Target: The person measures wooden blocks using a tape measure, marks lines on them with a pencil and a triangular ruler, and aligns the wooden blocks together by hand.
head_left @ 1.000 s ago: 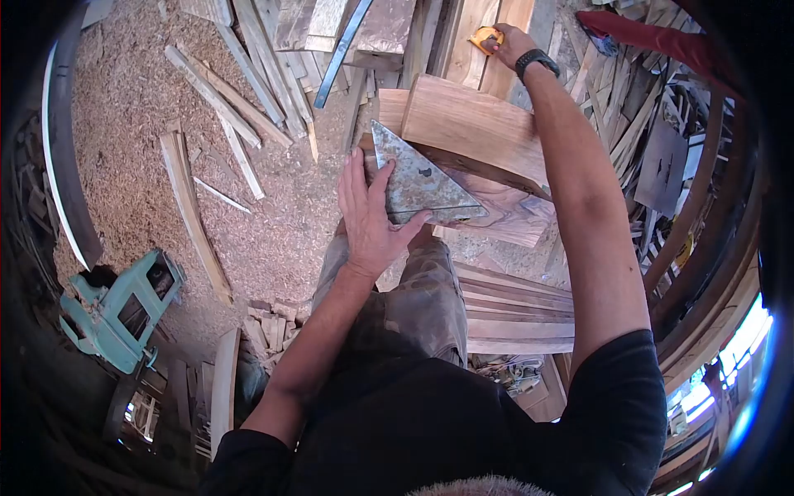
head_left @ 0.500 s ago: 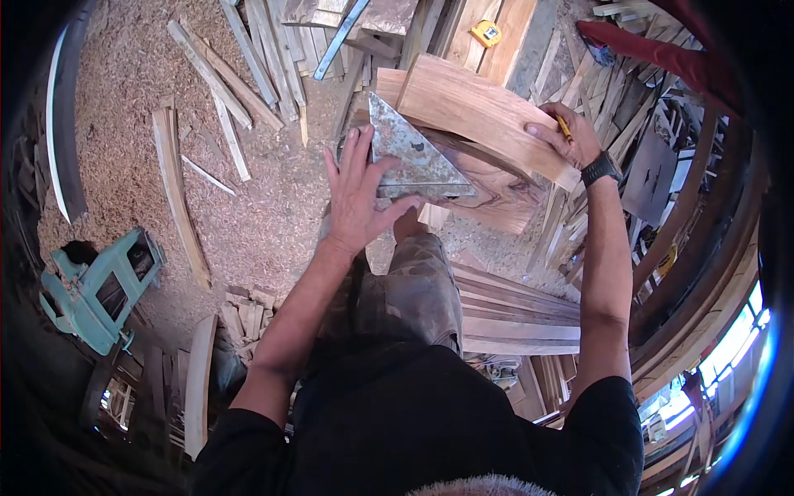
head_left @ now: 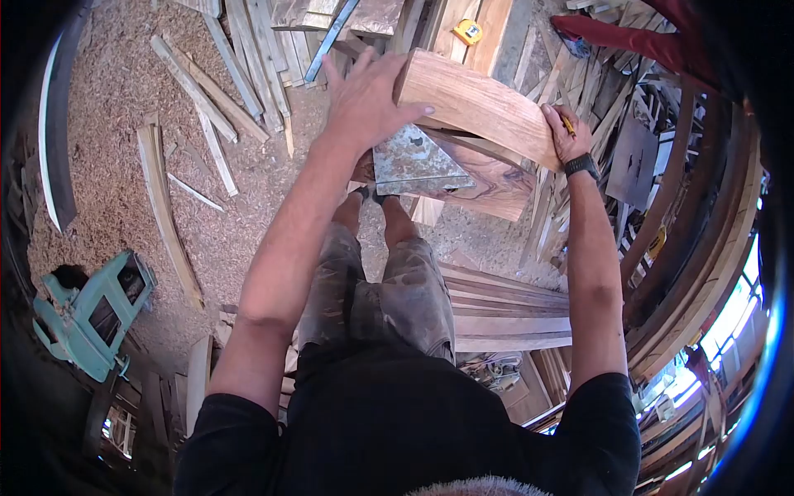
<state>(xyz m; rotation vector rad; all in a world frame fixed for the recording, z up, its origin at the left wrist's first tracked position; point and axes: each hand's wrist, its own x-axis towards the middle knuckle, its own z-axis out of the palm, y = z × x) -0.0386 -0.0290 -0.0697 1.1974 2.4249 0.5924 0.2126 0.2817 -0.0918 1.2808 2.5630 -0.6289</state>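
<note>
- Two bare hands work at a curved wood block (head_left: 480, 107), seen on my remote head-cam feed; the block lies on its side, running L to R across the upper ctr.
- Left hand (head_left: 368, 99): at the block's L end, fingers spread, thumb extended along the near edge; from my end I can't tell whether it grips or merely rests.
- Right hand (head_left: 569, 136): at the block's R end, fingers bent, w/ a yellow pencil (head_left: 567, 124) held among them; dark watch (head_left: 581, 166) on the wrist.
- Metal triangle (head_left: 418, 161): flat, spotted w/ rust, just below the block in my view, its upper corner hidden by the L thumb.
- Figured board (head_left: 500, 188): partly under the triangle, dark wavy grain showing to the R.
- Yellow tape measure (head_left: 468, 31): on planks (head_left: 503, 41) beyond the block, apart from both hands.
- Periphery, approx.: blue strip (head_left: 331, 40) near the L fingertips; green metal frame (head_left: 98, 318) at far L; another person's red-clad leg (head_left: 616, 31) at upper R.
</note>
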